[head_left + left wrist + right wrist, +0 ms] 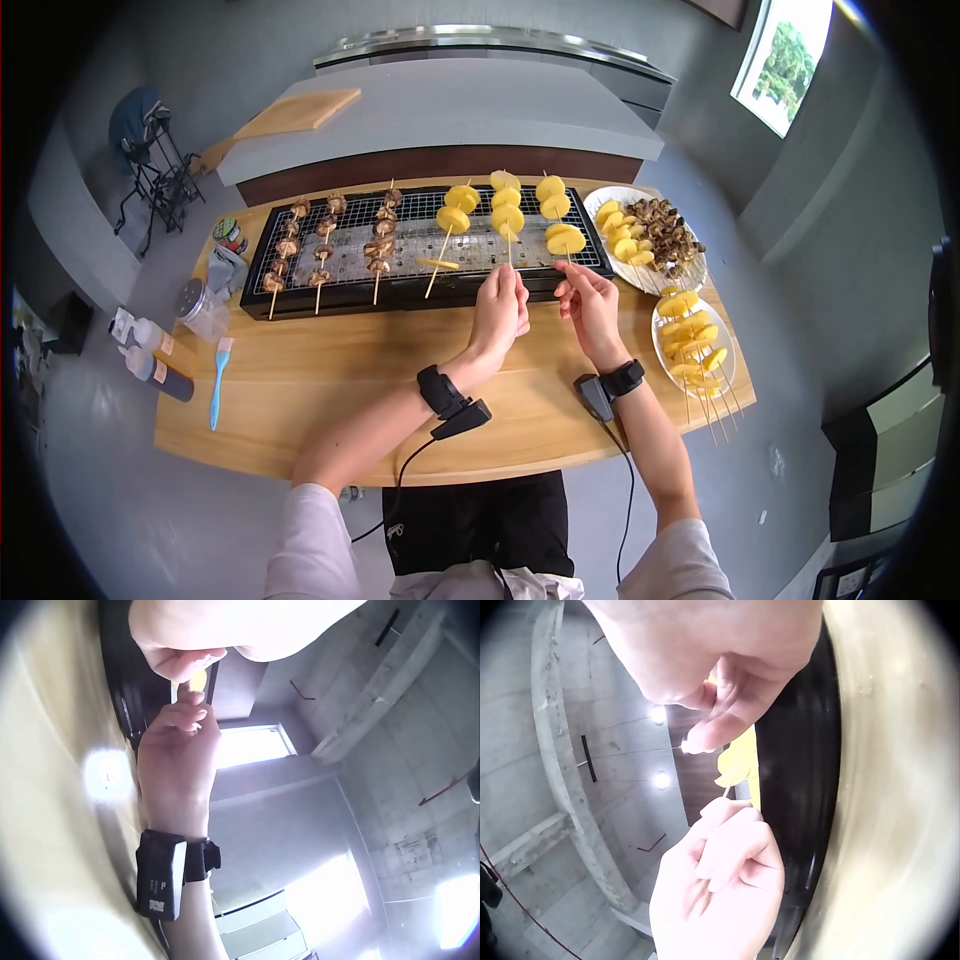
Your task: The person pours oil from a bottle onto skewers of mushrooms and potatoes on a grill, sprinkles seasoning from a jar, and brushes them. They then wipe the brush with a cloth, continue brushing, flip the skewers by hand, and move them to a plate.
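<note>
A black charcoal grill (345, 303) stands across the table, holding mushroom skewers (380, 247) on the left and potato-slice skewers on the right. My left hand (498, 312) grips the stick of the middle potato skewer (507, 217) at the grill's front edge. In the right wrist view, that stick rises from its curled fingers (735, 844). My right hand (594, 308) pinches the stick end of the rightmost potato skewer (566, 241) with thumb and fingertips. Left of both lies another potato skewer (453, 220), one slice low on its stick.
At the right are a plate (697, 270) of potatoes and mushrooms and a plate (729, 345) of potato skewers. To the left stand sauce bottles (158, 372), a jar (203, 308) and a can (229, 236), with a blue brush (217, 385) nearby. A grey counter (450, 105) stands behind.
</note>
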The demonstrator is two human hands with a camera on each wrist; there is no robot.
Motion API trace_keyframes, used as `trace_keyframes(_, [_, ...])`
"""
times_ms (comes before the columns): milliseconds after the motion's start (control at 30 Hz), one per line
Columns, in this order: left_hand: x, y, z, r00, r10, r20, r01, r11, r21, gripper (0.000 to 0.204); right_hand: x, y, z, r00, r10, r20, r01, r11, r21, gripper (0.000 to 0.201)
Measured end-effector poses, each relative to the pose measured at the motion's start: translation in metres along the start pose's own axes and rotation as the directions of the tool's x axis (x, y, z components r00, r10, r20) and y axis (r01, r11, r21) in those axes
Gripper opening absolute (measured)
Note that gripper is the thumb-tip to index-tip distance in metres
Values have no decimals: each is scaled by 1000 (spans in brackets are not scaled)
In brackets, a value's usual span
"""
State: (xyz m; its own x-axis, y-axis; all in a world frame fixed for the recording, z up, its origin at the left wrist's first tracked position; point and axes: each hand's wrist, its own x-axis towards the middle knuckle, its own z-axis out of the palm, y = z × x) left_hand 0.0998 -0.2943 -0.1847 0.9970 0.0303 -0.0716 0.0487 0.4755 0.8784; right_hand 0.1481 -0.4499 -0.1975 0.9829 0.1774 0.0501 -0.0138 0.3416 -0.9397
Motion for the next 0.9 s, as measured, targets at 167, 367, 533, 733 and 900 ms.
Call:
trace_keyframes(167, [1,-6,-4,999,-40,-6,40,999,-12,31,1,1,-3,999,-19,-48,20,1000,22,26])
trace_keyframes(367, [3,-6,-9,993,-111,47,111,994,-7,29,1,-4,-5,999,2,-52,-4,999,-53,25])
trace_keyframes(533, [0,-3,-5,998,-36,55,38,999,-34,29,-3,-7,-3,999,29,-28,-33,992,-119,24])
trace_keyframes(733, [-1,-4,-5,994,-49,101,48,999,12,29,-6,-6,1,999,35,-27,-38,993,-110,27])
trace_keyframes(900, [-2,-4,-4,989,-93,112,89,995,39,28,-6,-5,-1,999,51,-16,-52,994,-91,29])
